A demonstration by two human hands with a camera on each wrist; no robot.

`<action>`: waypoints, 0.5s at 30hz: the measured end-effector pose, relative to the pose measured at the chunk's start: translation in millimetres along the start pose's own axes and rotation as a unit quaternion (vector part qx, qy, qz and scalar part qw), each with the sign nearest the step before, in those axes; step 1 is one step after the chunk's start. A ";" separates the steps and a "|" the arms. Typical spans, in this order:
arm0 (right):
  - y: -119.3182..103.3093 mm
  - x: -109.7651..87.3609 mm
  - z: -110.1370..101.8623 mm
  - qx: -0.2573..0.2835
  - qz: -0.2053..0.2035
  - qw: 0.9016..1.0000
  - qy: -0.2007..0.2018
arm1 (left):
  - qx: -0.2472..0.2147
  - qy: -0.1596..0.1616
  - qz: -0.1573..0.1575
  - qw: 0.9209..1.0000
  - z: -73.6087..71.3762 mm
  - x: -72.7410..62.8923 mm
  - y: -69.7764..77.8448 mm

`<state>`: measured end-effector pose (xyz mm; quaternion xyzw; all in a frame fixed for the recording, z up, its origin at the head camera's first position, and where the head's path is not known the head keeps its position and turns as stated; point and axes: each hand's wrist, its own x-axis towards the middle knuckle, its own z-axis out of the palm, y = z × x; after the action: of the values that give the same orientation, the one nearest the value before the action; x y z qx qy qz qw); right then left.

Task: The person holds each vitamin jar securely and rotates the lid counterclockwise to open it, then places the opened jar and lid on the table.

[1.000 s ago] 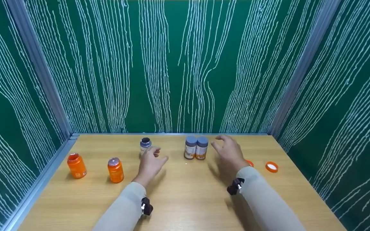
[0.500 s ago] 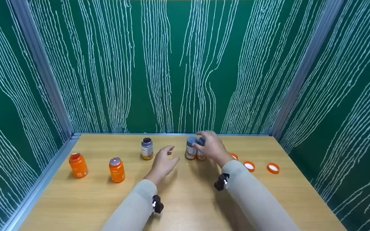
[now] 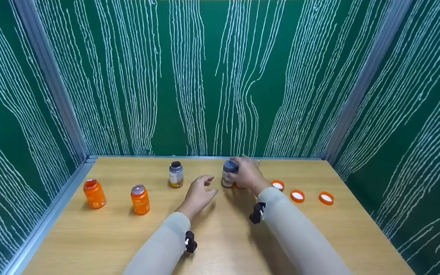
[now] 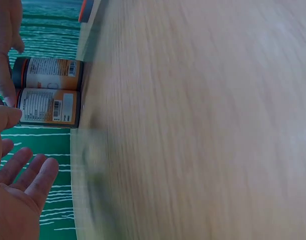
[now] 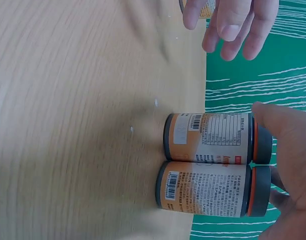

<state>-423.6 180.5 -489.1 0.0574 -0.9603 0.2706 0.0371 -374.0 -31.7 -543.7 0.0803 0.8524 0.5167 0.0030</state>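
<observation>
Two bottles with dark caps stand side by side at the table's back. My right hand (image 3: 248,173) reaches over the right one, mostly covering it in the head view. Its thumb and fingers are about the cap of the left bottle (image 5: 208,137); the thumb touches near that cap, while the far fingers are partly hidden. The right bottle (image 5: 203,190) stands against it. My left hand (image 3: 199,194) hovers left of the pair, fingers spread and holding nothing. Behind it stands an uncapped dark bottle (image 3: 176,175) with a white and orange label.
Two orange jars without lids, one (image 3: 94,194) farther left and one (image 3: 140,199) nearer, stand on the left. Several orange lids, including one (image 3: 326,198) at the far right, lie with white insides up. Green walls (image 3: 212,76) with white lines enclose the wooden table (image 3: 101,244).
My right hand has moved left from beside the two capped bottles to the left bottle's cap. My left hand has moved right, away from the uncapped bottle.
</observation>
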 end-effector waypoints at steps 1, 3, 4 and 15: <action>0.1 0.3 0.1 0.001 -0.003 1.000 0.001 | 0.001 -0.002 0.001 1.000 0.0 0.2 -0.5; -0.1 0.7 0.4 0.002 -0.011 1.000 0.003 | 0.002 -0.005 0.004 1.000 0.0 0.3 -1.5; -0.6 1.0 0.8 -0.001 -0.016 1.000 0.004 | 0.001 -0.007 0.005 1.000 -0.1 0.1 -1.9; -14.9 -5.9 6.6 -0.096 -0.076 0.992 0.013 | 0.025 0.000 0.018 1.000 1.0 -0.3 -2.4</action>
<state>-416.1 165.0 -487.6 0.1226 -0.9742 0.1738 0.0752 -373.9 -31.9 -546.3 0.0961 0.8635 0.4950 -0.0082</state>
